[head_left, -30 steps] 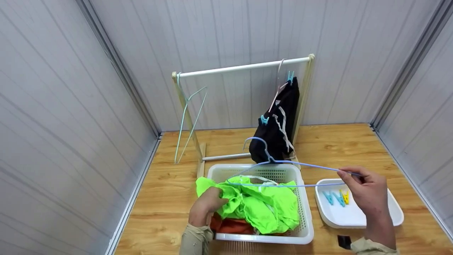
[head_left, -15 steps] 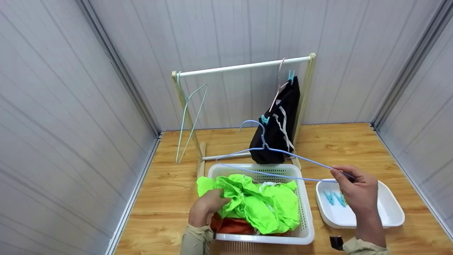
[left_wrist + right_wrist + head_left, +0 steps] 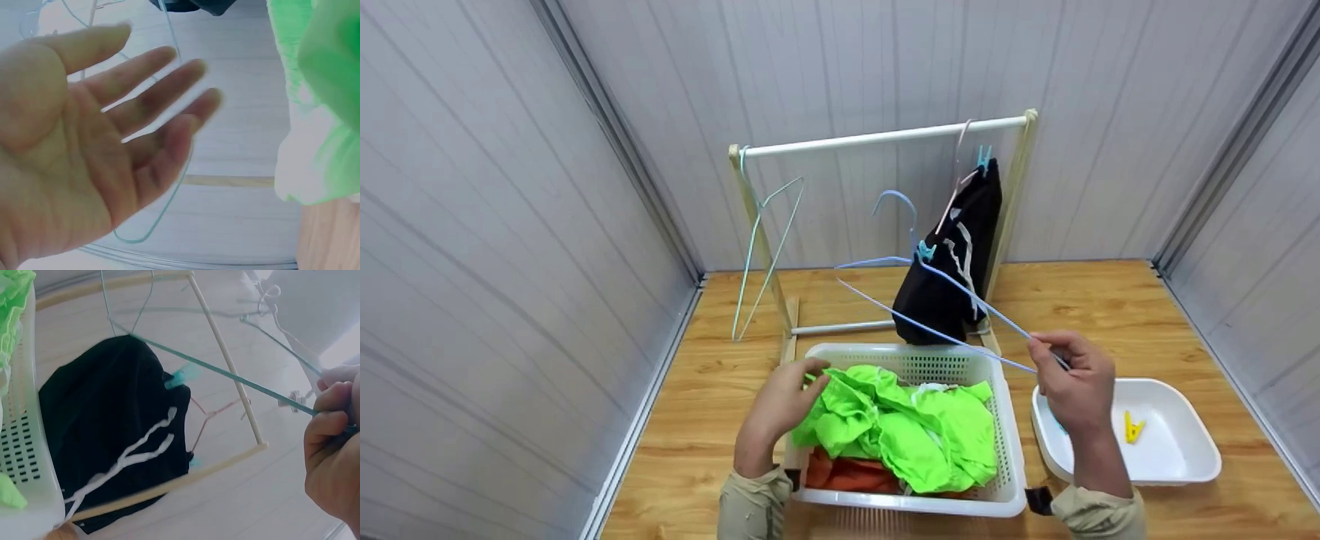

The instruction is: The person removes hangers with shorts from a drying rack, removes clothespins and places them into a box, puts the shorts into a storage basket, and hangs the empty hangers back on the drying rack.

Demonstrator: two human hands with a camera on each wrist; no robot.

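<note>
My right hand pinches one end of a blue wire clothes hanger, holding it tilted with its hook up in front of the rack. In the right wrist view, curled fingers grip the hanger, whose wire looks teal there. My left hand hovers at the left edge of a white basket, beside a bright green garment heaped inside. The left wrist view shows its palm bare, fingers loosely bent and holding nothing. Orange cloth lies beneath the green garment.
Behind the basket stands a drying rack. A pale green hanger hangs at its left end; black shorts with white drawstrings hang at the right, clipped by blue clothespins. At right, a white tray holds a yellow clothespin.
The hanger has risen from over the basket to in front of the rack, as my right hand moved left and up. My left hand has come off the green garment, moving up and left.
</note>
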